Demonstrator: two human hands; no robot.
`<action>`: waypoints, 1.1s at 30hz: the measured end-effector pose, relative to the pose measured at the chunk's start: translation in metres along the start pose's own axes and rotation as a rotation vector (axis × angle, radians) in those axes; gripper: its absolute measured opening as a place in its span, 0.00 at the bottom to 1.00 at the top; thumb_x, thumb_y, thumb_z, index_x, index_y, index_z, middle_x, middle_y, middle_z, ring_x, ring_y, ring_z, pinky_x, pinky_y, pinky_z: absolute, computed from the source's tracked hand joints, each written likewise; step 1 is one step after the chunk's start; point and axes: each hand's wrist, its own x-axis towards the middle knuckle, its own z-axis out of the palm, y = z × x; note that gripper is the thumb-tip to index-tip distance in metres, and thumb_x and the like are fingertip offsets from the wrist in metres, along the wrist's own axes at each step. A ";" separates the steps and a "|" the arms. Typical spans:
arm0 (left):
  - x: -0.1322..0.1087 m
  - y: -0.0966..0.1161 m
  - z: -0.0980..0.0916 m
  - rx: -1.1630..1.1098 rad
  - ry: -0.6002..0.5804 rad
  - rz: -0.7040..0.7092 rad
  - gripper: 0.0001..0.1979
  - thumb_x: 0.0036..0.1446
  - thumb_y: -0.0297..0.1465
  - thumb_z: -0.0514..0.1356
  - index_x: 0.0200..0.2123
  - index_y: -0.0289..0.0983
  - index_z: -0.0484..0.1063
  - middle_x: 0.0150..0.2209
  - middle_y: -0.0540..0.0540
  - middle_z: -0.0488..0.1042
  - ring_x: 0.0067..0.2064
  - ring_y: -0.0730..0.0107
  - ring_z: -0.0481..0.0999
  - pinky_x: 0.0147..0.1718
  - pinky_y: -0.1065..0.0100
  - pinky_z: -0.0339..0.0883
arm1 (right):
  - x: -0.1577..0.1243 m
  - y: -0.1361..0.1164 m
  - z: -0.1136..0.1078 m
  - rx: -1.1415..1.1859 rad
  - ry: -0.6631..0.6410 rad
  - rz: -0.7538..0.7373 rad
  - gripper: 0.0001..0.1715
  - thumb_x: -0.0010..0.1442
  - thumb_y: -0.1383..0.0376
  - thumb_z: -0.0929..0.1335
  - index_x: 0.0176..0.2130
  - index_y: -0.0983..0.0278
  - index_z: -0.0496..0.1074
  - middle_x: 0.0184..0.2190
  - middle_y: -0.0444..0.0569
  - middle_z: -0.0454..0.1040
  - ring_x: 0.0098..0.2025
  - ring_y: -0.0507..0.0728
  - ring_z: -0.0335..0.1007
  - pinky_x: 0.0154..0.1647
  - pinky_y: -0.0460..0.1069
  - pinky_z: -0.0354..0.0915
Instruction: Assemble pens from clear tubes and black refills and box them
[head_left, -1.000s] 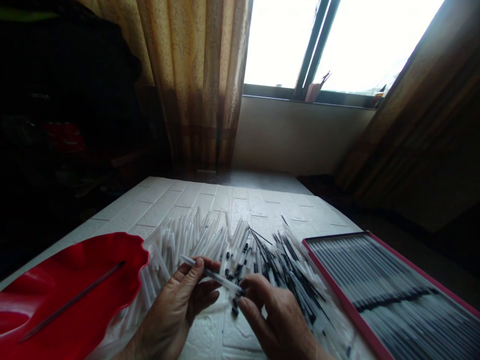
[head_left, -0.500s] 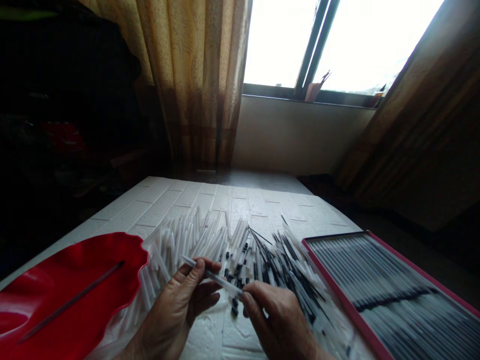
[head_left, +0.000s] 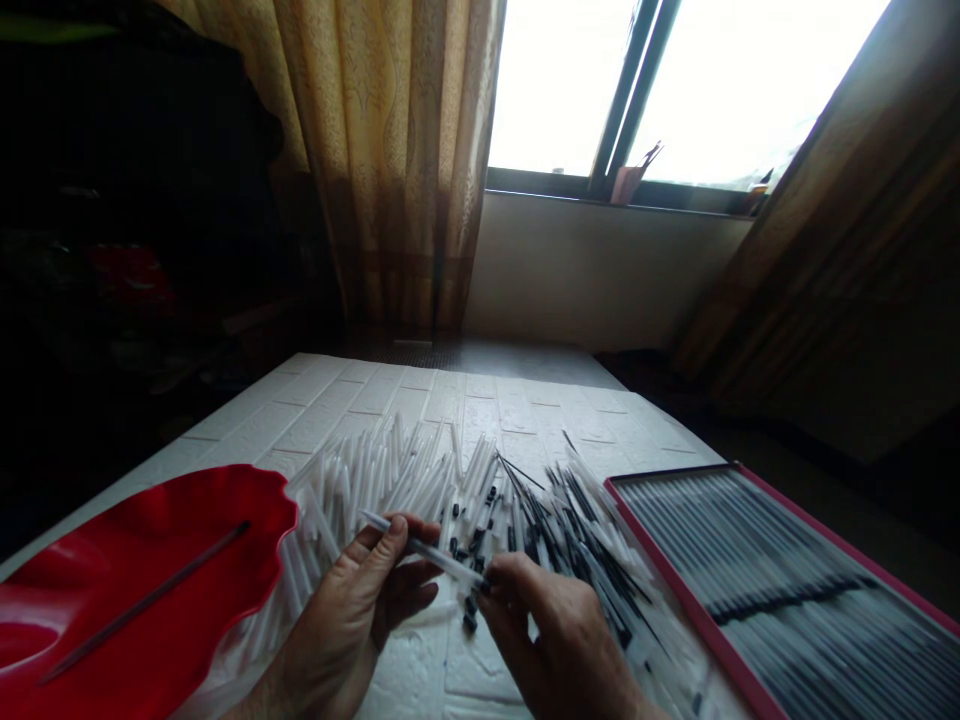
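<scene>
My left hand (head_left: pixel 352 610) pinches a clear pen barrel (head_left: pixel 420 546) near its middle, thumb and fingers closed on it. My right hand (head_left: pixel 551 635) is closed at the barrel's right end, pinching a small black piece against the tip. Just beyond my hands lies a heap of white pen tubes (head_left: pixel 375 480), with loose black caps (head_left: pixel 472 530) and thin black refills (head_left: pixel 570 520) scattered to its right.
A red wavy-edged plastic tray (head_left: pixel 135 590) with one finished pen (head_left: pixel 142 598) lies at the left. A red-rimmed flat box (head_left: pixel 750 570) of lined-up pens sits at the right. The white brick-patterned tabletop (head_left: pixel 480 400) runs toward a curtain and window.
My right hand's fingers shifted slightly at the barrel's end. The left hand and the barrel stayed nearly still.
</scene>
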 end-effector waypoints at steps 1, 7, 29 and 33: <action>0.000 0.000 0.000 0.001 -0.002 -0.003 0.03 0.57 0.29 0.66 0.31 0.37 0.78 0.32 0.49 0.81 0.30 0.70 0.80 0.29 0.72 0.74 | 0.000 0.000 0.000 -0.001 -0.021 0.002 0.04 0.63 0.67 0.62 0.34 0.62 0.65 0.22 0.41 0.71 0.21 0.49 0.67 0.24 0.42 0.56; 0.001 -0.002 -0.003 0.043 -0.068 0.001 0.16 0.40 0.39 0.75 0.31 0.38 0.79 0.28 0.51 0.79 0.30 0.71 0.78 0.29 0.74 0.73 | 0.003 -0.002 -0.003 -0.054 -0.121 0.030 0.18 0.67 0.64 0.58 0.27 0.62 0.67 0.20 0.43 0.71 0.21 0.50 0.68 0.24 0.43 0.56; 0.003 -0.003 -0.004 0.053 -0.049 0.018 0.11 0.45 0.36 0.73 0.31 0.38 0.79 0.31 0.50 0.80 0.32 0.70 0.79 0.31 0.73 0.73 | 0.001 -0.001 -0.002 -0.043 -0.117 0.053 0.08 0.64 0.62 0.62 0.33 0.62 0.66 0.22 0.42 0.72 0.21 0.50 0.68 0.24 0.43 0.55; 0.002 -0.002 -0.003 0.089 -0.016 0.031 0.07 0.50 0.33 0.70 0.31 0.37 0.79 0.31 0.48 0.80 0.31 0.67 0.80 0.31 0.71 0.72 | 0.001 -0.002 -0.002 -0.063 -0.076 0.029 0.09 0.64 0.64 0.61 0.32 0.62 0.65 0.21 0.42 0.72 0.20 0.50 0.68 0.24 0.44 0.54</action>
